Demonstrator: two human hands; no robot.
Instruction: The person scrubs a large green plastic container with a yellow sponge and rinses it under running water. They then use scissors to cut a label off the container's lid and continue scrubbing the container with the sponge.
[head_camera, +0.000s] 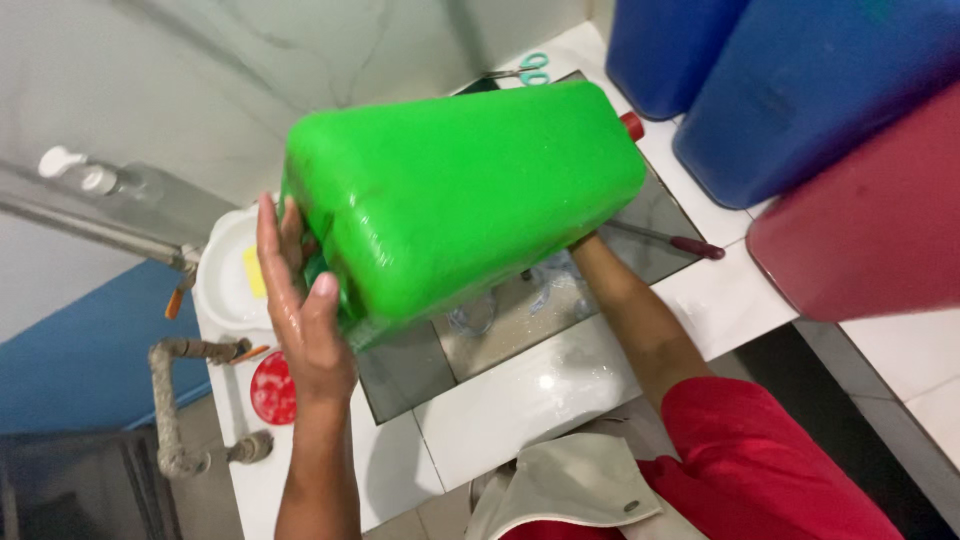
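You tip a green jug on its side over a counter.

Your left hand, fingers spread flat and wet, braces its base at centre left so it cannot slide. Your right hand is hidden beneath it; I cannot tell its grip. The jug fills mid-frame, glossy and beaded with droplets, its red cap pointing to the upper right.
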